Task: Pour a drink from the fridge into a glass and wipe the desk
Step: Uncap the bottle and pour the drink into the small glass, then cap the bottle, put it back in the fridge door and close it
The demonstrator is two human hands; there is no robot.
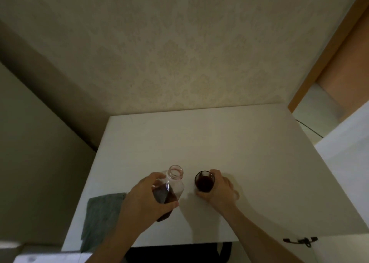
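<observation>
The left hand (143,199) gripped the uncapped clear bottle (169,187) around its body, lower centre of frame. The right hand (217,189) clasped the filled glass (204,182) on the table (239,153). Both appeared smooth, likely slippery; the glass fragile, best held mid-wall.

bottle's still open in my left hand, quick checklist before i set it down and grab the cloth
1. Bottle held firmly by left hand: ok.
2. Bottle cap located: not ok, none in view.
3. Glass filled with dark drink: ok.
4. Right hand steadying the glass: ok.
5. Cloth within reach, at the desk's left edge: ok.
6. Spills on the desk: cannot tell, dim light.
</observation>
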